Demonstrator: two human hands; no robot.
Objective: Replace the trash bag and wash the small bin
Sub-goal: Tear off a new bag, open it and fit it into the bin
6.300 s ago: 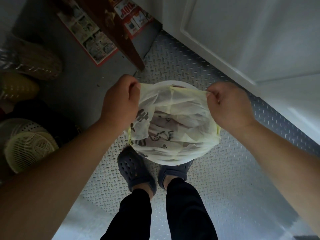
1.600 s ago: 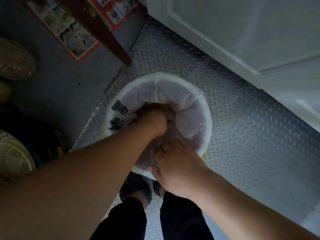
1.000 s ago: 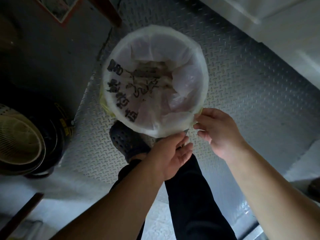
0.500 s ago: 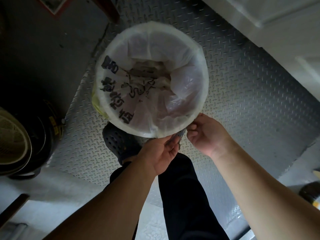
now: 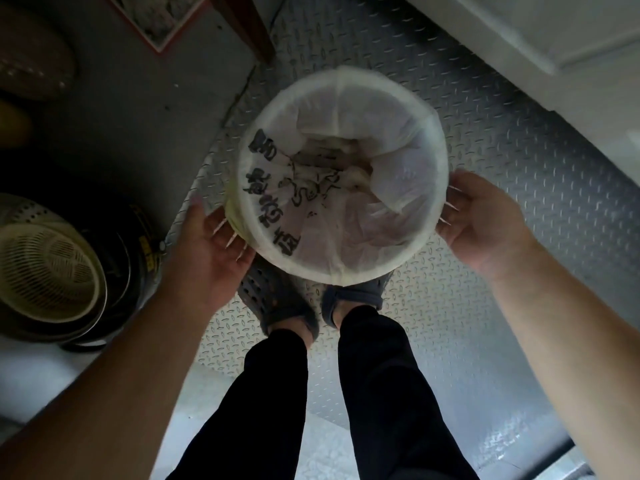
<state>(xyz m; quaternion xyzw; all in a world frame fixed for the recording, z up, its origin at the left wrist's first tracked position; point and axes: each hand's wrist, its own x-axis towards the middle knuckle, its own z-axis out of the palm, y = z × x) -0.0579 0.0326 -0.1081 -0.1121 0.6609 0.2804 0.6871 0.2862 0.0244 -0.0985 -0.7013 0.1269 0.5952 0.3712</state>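
Small bin point(image 5: 437, 188), round and seen from straight above, sits between the person's two hands over a diamond-plate metal floor point(image 5: 519, 209), just ahead of a pair of dark perforated clogs point(image 5: 277, 303); whether it rests on the floor or is lifted clear of it cannot be told from this angle. A thin white trash bag point(image 5: 346, 133) lines it, its edge folded out over the whole rim, its loose middle sagging into crumpled folds at the bottom. Large black printed characters point(image 5: 266, 188) run down the bag's left inner wall. A sliver of pale yellow point(image 5: 232, 211) shows on the bin's outer left side, below the folded edge. The left hand point(image 5: 211, 251) lies against the bin's lower left side, palm turned toward it, fingers spread and open, not closed around anything. The right hand point(image 5: 481, 220) cups the right side in the same way, its grip wide, fingertips at the bag's folded edge. Both forearms are bare, and the legs below wear black trousers point(image 5: 381, 393). Off to the left, on a darker floor, stands a cream slotted basket point(image 5: 45, 271) nested in a black container point(image 5: 138, 244). A white panelled door point(image 5: 554, 36) fills the upper right, and a dark wooden leg point(image 5: 249, 26) comes down at the top beside a red-edged printed sheet point(image 5: 156, 26).
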